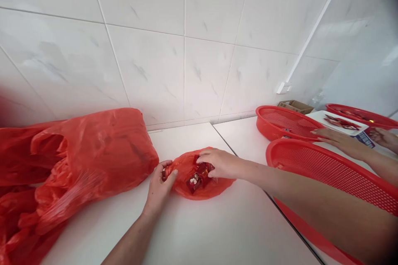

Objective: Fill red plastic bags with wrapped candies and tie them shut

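Note:
A small red plastic bag (186, 192) lies on the white table with several shiny dark-red wrapped packets (195, 182) on or in it. At the bag's left end, my left hand (160, 182) is closed on the gathered plastic, thumb towards the packets. My right hand (219, 163) reaches in from the right, its fingers curled down over the packets; its fingertips are partly hidden among them. Close to my left hand rests a large, full red plastic bag (108, 153), its handles crumpled to the left.
Red perforated baskets (323, 165) (280, 122) stand to the right. Beyond them, another person's hands (342, 143) are near a white scale (334, 122) bearing red packets. A further red basket (382, 122) and a cardboard box (295, 107) stand near the tiled wall (149, 66).

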A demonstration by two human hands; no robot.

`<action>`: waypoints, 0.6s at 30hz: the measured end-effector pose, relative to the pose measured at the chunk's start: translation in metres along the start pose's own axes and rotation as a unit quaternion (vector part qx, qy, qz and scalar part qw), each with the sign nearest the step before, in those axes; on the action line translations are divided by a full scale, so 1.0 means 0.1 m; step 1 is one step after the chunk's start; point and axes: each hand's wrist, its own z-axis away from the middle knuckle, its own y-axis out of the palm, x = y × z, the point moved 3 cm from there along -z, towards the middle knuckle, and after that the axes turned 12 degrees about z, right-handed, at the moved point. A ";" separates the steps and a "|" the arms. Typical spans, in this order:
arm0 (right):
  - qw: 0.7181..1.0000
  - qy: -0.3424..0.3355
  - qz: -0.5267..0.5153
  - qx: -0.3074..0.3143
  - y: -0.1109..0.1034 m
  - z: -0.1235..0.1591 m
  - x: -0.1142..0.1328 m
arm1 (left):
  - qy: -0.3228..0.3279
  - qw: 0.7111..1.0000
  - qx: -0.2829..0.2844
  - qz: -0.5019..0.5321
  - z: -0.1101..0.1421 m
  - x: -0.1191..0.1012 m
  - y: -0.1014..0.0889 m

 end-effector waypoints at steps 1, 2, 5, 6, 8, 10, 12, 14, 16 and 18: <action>1.000 0.019 -0.008 -0.003 -0.05 0.05 -0.03 | -0.004 1.000 0.003 0.003 0.00 0.00 0.00; 0.999 0.042 -0.010 -0.012 -0.13 0.11 -0.07 | -0.009 1.000 0.007 0.004 0.00 0.01 0.01; 0.986 0.142 0.018 -0.080 -0.45 0.42 -0.27 | -0.008 1.000 0.008 -0.008 -0.01 0.03 0.00; 0.976 0.186 0.037 -0.109 -0.56 0.56 -0.36 | -0.002 1.000 0.006 -0.013 -0.02 0.03 0.00; 0.945 0.279 0.090 -0.147 -0.71 0.88 -0.55 | 0.007 1.000 0.002 -0.023 -0.03 0.04 0.00; 0.908 0.368 0.144 -0.141 -0.77 1.22 -0.75 | 0.005 0.999 0.001 -0.032 -0.03 0.03 0.00; 0.885 0.426 0.167 -0.090 -0.76 1.54 -0.98 | -0.007 0.999 0.000 -0.048 -0.03 0.01 0.00; 0.884 0.441 0.152 -0.037 -0.76 1.77 -1.23 | -0.015 0.998 -0.002 -0.060 -0.02 -0.02 0.00; 0.906 0.410 0.105 0.015 -0.83 1.90 -1.49 | -0.014 0.997 -0.005 -0.071 -0.01 -0.03 0.00; 0.931 0.354 0.012 0.084 -0.95 1.94 -1.73 | -0.008 0.997 -0.005 -0.075 0.00 -0.04 0.00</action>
